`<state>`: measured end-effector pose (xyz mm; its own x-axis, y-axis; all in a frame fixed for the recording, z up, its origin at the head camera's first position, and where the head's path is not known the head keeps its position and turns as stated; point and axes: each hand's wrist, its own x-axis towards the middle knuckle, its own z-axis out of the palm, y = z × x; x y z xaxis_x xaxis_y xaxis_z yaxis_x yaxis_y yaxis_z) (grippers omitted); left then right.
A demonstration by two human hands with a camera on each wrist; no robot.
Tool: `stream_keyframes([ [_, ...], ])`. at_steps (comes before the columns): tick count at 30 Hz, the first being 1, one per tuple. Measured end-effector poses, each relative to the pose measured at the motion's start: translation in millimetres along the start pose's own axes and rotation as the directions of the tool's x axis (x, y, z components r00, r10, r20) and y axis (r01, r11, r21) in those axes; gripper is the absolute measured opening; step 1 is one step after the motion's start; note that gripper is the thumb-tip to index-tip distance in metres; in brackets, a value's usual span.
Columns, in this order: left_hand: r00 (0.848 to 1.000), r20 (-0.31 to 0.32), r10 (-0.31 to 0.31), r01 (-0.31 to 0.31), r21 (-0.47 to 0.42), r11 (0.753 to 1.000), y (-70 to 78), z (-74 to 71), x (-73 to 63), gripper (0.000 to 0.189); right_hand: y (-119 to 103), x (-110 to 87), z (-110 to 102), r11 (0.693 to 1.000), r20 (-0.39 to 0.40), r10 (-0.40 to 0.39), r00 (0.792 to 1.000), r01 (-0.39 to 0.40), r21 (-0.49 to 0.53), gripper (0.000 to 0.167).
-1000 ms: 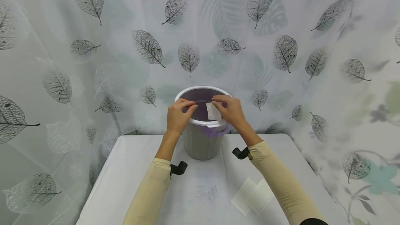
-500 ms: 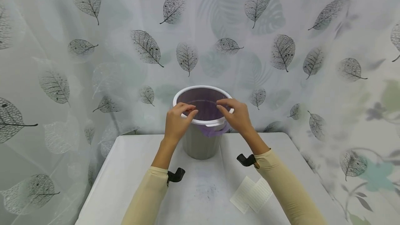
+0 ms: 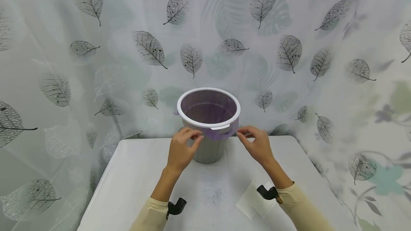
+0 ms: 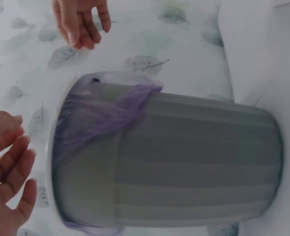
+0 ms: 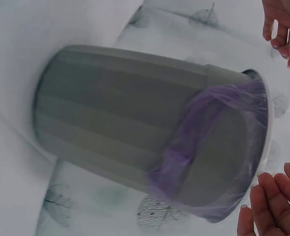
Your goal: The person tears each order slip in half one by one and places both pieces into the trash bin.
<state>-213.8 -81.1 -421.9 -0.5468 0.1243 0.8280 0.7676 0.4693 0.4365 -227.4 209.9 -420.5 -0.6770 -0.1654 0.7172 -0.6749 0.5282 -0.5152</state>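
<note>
A grey trash bin with a white rim stands at the back of the table, lined with a thin purple bag folded over the rim. My left hand hovers in front of the bin's left side, fingers loosely bent and holding nothing. On the other side my right hand is near the bag's overhang, thumb and fingers apart with nothing between them. Both wrist views show the bin lying sideways in the picture, with the left hand and right hand close to its rim. The bottom inside the bin cannot be made out.
Ruled paper sheets lie overlapping at the right of the white table, partly under the right wrist's camera. A leaf-printed curtain hangs behind and at both sides.
A white piece of paper, held over the bin a second ago, has left the hands and is out of sight. Both hands have come back and down from the bin's mouth, moving apart.
</note>
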Motion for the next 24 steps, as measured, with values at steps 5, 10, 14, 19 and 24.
stream_keyframes([
  [5, 0.997, 0.059, -0.058, 0.058, 0.004, 0.998, -2.2, 6.2, -25.5, 0.014, 14.6, -34.2, 2.0, 0.992, 0.052, 0.076, 0.996, -0.071, -0.105, 0.014],
  [10, 0.984, 0.134, -0.119, 0.122, -0.017, 0.992, -2.5, 14.3, -48.0, 0.015, 28.8, -72.1, 6.0, 0.951, 0.139, 0.229, 0.963, -0.191, -0.243, 0.023],
  [14, 0.966, 0.185, -0.181, 0.187, -0.015, 0.982, -3.2, 19.5, -62.7, 0.015, 35.0, -96.2, 10.5, 0.903, 0.226, 0.347, 0.91, -0.259, -0.341, 0.032],
  [19, 0.948, 0.223, -0.228, 0.231, 0.011, 0.973, -5.1, 25.1, -78.2, 0.016, 39.0, -118.2, 15.7, 0.832, 0.29, 0.481, 0.827, -0.326, -0.449, 0.045],
  [24, 0.936, 0.229, -0.266, 0.27, 0.015, 0.963, -5.8, 29.9, -90.9, 0.015, 40.5, -136.4, 24.0, 0.783, 0.348, 0.564, 0.749, -0.352, -0.513, 0.052],
])
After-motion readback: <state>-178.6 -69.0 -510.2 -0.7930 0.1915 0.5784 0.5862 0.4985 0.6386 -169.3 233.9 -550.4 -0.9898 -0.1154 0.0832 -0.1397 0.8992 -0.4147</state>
